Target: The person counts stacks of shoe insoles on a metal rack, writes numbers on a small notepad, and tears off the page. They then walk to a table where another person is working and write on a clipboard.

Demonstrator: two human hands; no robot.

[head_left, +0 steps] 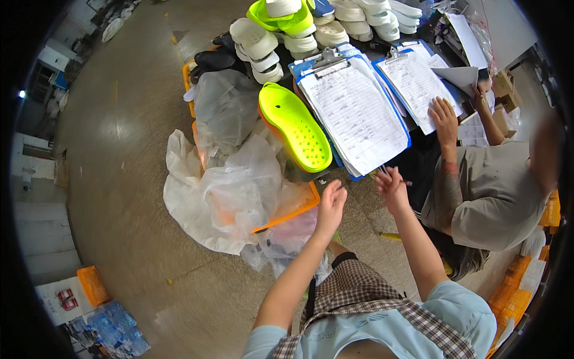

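Fingers of the left hand [330,200] are spread, empty, below the neon shoe sole [296,127]; the right hand [391,186] is loosely curled near the clipboard [353,113]. Step judged: reaching. A forward grasp is called for.

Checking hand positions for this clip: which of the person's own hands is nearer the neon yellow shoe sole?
Left. The left hand hovers just below the neon yellow shoe sole; the right hand is farther right, under the clipboard.

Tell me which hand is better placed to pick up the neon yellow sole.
Left. The left hand is open just below the sole's near end; the right hand sits farther right, under the clipboard.
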